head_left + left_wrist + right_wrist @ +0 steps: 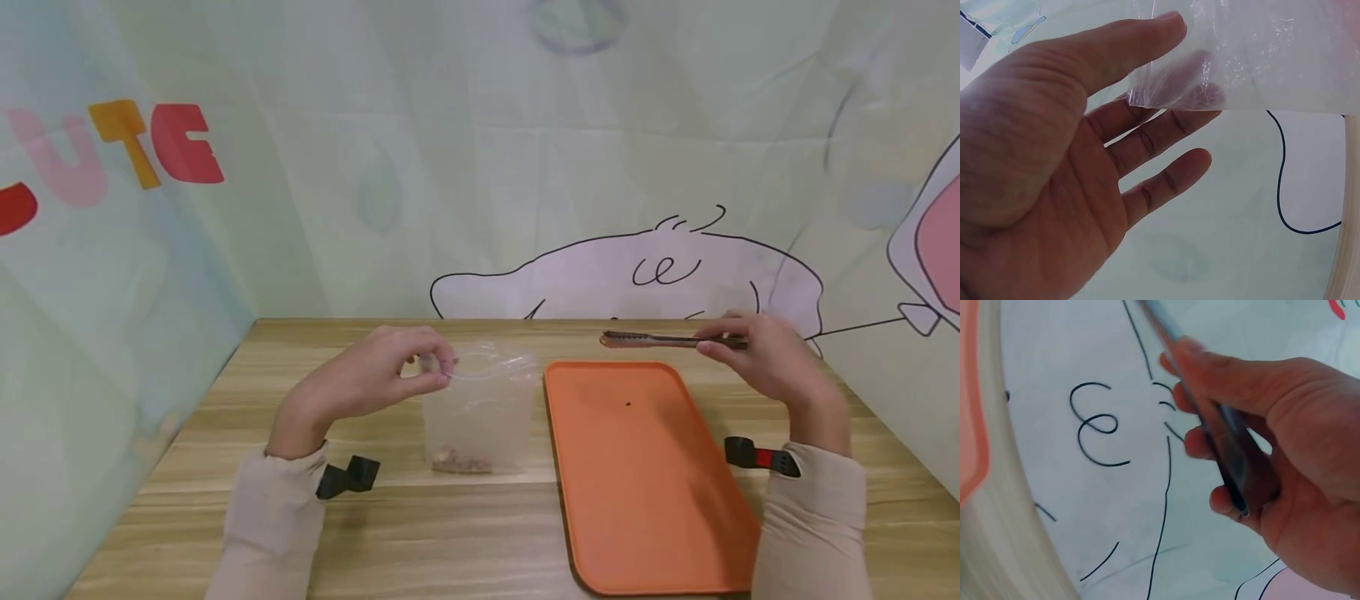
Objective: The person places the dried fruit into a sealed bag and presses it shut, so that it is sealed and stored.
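A clear zip bag (483,417) hangs upright over the table, with several small pale brownish pieces (459,460) lying in its bottom. My left hand (378,371) pinches the bag's upper left edge between thumb and fingers; in the left wrist view the plastic (1254,56) lies between them. Metal tongs (645,339) are gripped in my right hand (765,354), pointing left above the far end of an orange tray (637,500). In the right wrist view the fingers curl round the tongs' handle (1235,456).
On the tray lies a tiny dark speck (627,404). The wooden table (420,542) ends at a printed cloth backdrop (360,208) along its far edge and sides. Black wrist cameras (348,477) sit at both cuffs.
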Available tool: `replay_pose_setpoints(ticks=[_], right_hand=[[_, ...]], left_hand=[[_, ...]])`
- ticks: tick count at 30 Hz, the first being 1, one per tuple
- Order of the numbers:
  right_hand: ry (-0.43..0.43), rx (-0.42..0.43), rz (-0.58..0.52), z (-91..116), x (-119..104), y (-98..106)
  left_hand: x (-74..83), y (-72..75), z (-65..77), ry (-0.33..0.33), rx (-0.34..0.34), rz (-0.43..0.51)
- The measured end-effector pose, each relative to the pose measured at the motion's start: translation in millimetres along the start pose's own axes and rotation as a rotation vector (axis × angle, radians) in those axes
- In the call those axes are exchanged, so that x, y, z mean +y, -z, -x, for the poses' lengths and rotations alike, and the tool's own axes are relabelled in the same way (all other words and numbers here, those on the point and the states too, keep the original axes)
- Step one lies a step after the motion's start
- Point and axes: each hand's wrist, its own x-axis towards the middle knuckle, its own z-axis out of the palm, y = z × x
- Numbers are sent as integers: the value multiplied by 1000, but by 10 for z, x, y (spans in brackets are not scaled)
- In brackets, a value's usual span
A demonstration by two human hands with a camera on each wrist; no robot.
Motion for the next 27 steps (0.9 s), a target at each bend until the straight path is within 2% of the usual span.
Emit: replay_pose_setpoints(ticks=[6,15,19,27], right_hand=[[46,201,-101,62,-151,135],[179,365,-64,81,-450,301],[272,426,-36,68,-633,352],[530,486,-118,-33,-1009,328]], left_hand=[[-8,-7,-5,-4,-2,0],[-7,-13,-8,-4,-4,2],[-5,-16,-13,-7,0,-4],[-5,-20,-20,-19,6,-7]])
